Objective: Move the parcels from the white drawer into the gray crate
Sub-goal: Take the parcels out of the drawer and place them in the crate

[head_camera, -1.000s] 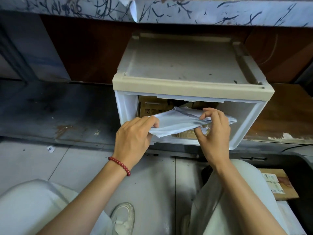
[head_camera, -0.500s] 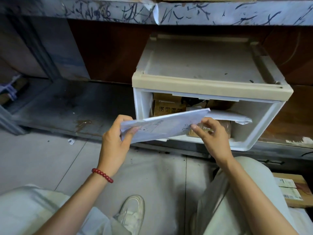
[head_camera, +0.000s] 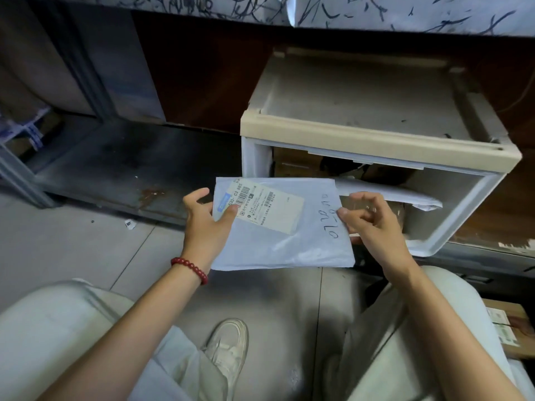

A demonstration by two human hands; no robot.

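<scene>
the left hand gripped the white parcel by its left edge, thumb on the label, and the right hand pinched its right edge. the parcel hung just in front of the white drawer, where a second parcel lay inside

At frame centre, a white parcel (label upward) is gripped by the left hand and seemingly pinched by the right hand.

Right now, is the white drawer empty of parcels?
No: a white mailer and brown boxes lie inside the white drawer, behind the labelled parcel held in front.
</scene>
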